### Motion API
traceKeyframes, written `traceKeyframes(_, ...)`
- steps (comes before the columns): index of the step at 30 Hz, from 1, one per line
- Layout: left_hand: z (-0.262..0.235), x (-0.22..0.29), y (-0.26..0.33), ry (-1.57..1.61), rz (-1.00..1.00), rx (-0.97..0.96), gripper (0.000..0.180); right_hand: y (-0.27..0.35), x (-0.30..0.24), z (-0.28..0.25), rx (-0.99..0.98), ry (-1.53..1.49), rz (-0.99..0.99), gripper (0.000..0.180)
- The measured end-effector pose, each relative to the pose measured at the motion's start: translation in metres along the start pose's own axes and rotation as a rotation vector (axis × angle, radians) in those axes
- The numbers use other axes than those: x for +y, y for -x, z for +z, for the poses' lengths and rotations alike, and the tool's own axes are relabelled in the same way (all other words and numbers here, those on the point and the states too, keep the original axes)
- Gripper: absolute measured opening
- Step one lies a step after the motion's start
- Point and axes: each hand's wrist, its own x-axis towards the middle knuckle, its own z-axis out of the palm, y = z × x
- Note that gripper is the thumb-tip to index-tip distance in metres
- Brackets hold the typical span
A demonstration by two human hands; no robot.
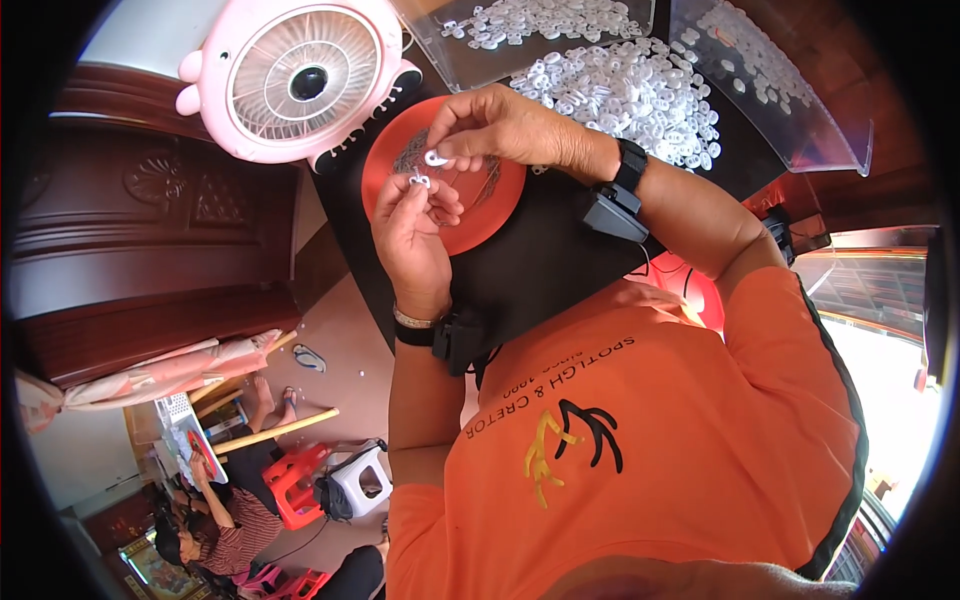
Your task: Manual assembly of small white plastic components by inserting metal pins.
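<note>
Over an orange-red dish (pixel 490 222) my two hands are close together. My left hand (pixel 415 235) pinches a small white plastic piece (pixel 419 181) between thumb and fingertips. Just above it, my right hand (pixel 490 128) grips another white oval piece (pixel 434 158), which has a dark opening. The two pieces are almost touching; I cannot tell whether something thin joins them. Grey, thin metal-looking bits (pixel 410 152) lie in the dish, partly hidden by my hands. Beyond my right wrist spreads a large heap of white oval pieces (pixel 630 95).
A pink animal-shaped fan (pixel 308 82) stands left of the dish on the black table (pixel 540 270). Clear plastic bins (pixel 800 130) holding more white pieces flank the heap. At lower left, another person (pixel 215 525) sits near red and white stools (pixel 362 480).
</note>
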Motion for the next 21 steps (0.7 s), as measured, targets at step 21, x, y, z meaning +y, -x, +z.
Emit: traceKeyframes(21, 0.0013, -0.0030, 0.0028, -0.287, -0.010, 0.073, 0.011, 0.0037, -0.0019, 0.0090, 0.045, 0.031, -0.113, 0.015)
